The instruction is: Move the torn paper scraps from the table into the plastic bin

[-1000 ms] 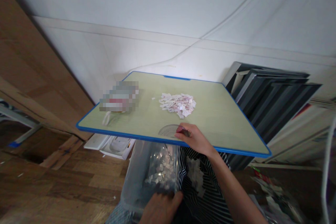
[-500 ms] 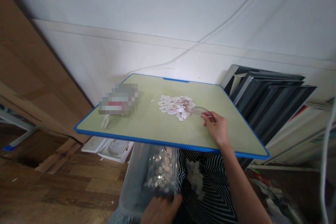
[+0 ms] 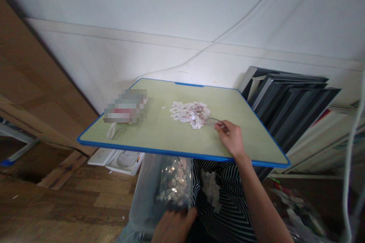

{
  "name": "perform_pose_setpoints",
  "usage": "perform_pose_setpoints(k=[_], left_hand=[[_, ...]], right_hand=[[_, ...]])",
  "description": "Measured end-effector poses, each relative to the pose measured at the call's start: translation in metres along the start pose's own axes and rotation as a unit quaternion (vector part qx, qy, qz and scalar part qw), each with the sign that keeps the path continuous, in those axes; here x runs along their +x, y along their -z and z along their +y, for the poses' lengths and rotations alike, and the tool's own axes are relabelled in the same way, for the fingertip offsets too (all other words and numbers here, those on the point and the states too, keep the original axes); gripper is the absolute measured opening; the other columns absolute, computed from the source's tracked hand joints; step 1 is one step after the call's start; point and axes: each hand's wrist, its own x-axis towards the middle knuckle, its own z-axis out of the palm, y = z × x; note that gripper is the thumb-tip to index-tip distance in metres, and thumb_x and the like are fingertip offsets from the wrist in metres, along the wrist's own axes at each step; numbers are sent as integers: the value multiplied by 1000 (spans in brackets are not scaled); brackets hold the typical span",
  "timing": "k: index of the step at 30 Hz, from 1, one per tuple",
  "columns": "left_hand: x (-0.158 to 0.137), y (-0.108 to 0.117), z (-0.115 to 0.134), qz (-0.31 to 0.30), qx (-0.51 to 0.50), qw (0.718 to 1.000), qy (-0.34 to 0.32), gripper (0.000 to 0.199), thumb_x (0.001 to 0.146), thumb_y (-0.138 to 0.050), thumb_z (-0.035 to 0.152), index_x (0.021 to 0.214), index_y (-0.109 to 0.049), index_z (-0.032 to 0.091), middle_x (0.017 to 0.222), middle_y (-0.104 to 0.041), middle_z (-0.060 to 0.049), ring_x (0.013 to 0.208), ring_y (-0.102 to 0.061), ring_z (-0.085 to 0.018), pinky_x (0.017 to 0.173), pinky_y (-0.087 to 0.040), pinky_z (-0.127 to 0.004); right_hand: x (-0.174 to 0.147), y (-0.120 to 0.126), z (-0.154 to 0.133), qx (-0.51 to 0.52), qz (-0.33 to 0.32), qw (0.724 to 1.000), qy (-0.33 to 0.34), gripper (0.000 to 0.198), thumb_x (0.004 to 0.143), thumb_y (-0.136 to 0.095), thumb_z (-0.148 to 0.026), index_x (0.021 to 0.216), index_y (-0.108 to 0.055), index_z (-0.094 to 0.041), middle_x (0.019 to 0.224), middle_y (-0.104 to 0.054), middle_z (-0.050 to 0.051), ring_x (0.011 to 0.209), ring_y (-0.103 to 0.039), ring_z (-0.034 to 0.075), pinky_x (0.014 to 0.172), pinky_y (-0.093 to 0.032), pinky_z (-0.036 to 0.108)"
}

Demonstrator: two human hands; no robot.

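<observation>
My right hand (image 3: 232,136) is above the right part of a pale green, blue-edged table (image 3: 148,133). Its fingers pinch a clear, curved plastic piece (image 3: 211,121) with a darker rim, whose exact kind I cannot tell. The far end of that piece meets the right edge of a pile of small white paper scraps (image 3: 189,113). Below the table edge, my left hand (image 3: 175,226) is closed over the near rim of a translucent plastic bin (image 3: 139,203). Inside the bin lies a shiny clear bag or container (image 3: 174,182) with many pale scraps.
A pixelated object with a white strap (image 3: 111,131) sits at the table's left. Dark folders (image 3: 285,102) lean at the right. A striped cloth (image 3: 228,197) with pale scraps covers my lap. An open white box (image 3: 125,160) lies on the floor beside a cardboard panel (image 3: 37,72).
The view has shifted slightly. My right hand and the clear plastic piece have moved a little to the left and toward me against the pile. My left hand stays at the bin's rim.
</observation>
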Motion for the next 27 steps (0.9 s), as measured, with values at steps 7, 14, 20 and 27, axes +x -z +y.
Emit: perform_pose_setpoints(k=[7, 14, 20, 27], left_hand=[[-3, -1, 1, 7, 20, 1000, 0, 41, 77, -42, 12, 118, -43, 19, 96, -61, -9, 83, -57, -25, 68, -42, -32], [-2, 0, 0, -2, 12, 1000, -7, 39, 77, -42, 11, 116, -44, 17, 95, -61, -11, 83, -58, -27, 67, -42, -33], [-3, -3, 0, 13, -5, 1000, -1, 38, 78, -42, 12, 115, -44, 20, 96, -61, -10, 86, -57, -25, 69, -41, -32], [-2, -3, 0, 9, 1, 1000, -4, 42, 76, -42, 12, 118, -43, 18, 96, -61, -11, 85, -57, -27, 69, -42, -34]], right_hand=[[-2, 2, -1, 10, -3, 1000, -27, 21, 76, -46, -30, 76, -59, -12, 72, -64, 7, 48, -51, 11, 49, -40, 24], [-4, 3, 0, 12, 8, 999, -39, 21, 77, -46, -30, 76, -58, -12, 77, -64, 8, 50, -53, 11, 52, -40, 24], [-5, 4, -1, 10, 1, 1000, -28, 20, 76, -46, -28, 74, -57, -13, 73, -64, 8, 52, -54, 12, 52, -40, 24], [-6, 5, 1, -15, -16, 999, -31, 17, 74, -47, -26, 71, -58, -13, 67, -63, 6, 52, -54, 13, 53, -40, 24]])
